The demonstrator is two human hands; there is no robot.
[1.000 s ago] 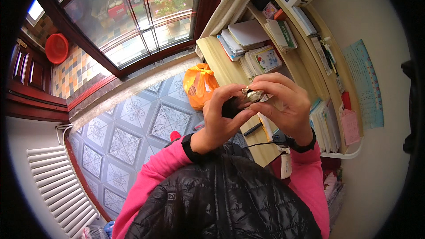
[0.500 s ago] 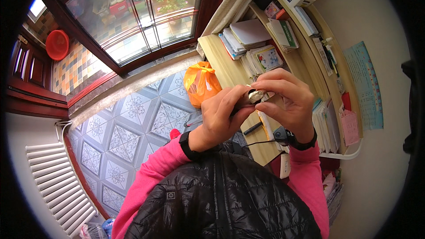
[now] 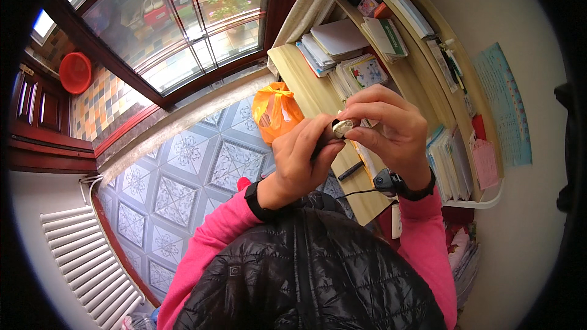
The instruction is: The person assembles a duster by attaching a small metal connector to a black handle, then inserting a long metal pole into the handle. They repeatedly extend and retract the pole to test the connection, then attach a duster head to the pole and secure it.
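Observation:
My left hand (image 3: 299, 162) is closed around a dark, tube-shaped thing held in front of my chest. Its shiny, pale metallic end (image 3: 343, 127) pokes out past the left fingers; most of the body is hidden in the grip, so its kind does not show. My right hand (image 3: 394, 128) has thumb and fingertips curled in against that shiny end, pinching it at the rim. Black bands circle both wrists. A small dark grey device (image 3: 386, 181) with a thin cable shows by the right wrist.
A wooden desk (image 3: 287, 64) with books and papers (image 3: 367, 76) lies beyond my hands. A dark pen-like stick (image 3: 350, 172) rests on it. An orange plastic bag (image 3: 276, 113) stands on the tiled floor beside the desk. Shelves curve along the right; a white radiator (image 3: 92, 263) is at left.
Both hands have shifted slightly left with the tube-shaped thing, and its shiny end faces up more plainly now. The right fingers have drawn in closer on that end.

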